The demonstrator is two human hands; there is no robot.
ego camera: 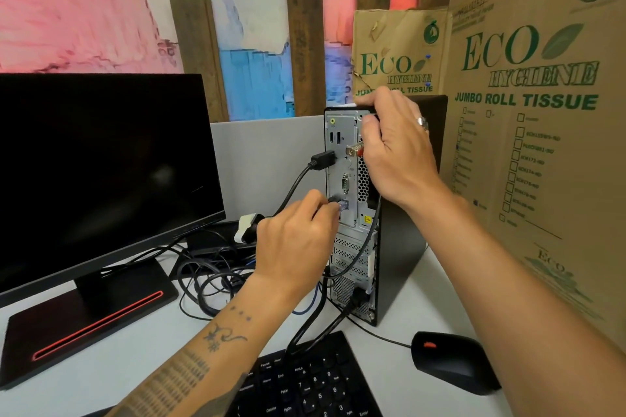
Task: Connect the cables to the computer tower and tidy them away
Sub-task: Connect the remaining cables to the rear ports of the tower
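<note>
Head view: left hand (294, 240) fingers (323, 210) pinch network plug (340, 205) (at tower (399, 247)).

Both forearms bare; no sleeves in frame, lower half of picture.

Left forearm (189, 362), lower centre-left: dark tattoos. Near the wrist, a few small dots; below them a curling flourish with a small star-like mark; further down, a block of fine stacked lines, like rows of text, too small to read.

Right hand (396, 149), centre right: one silver-coloured ring (422, 122) on a finger. Right forearm (508, 267) unmarked.
</note>
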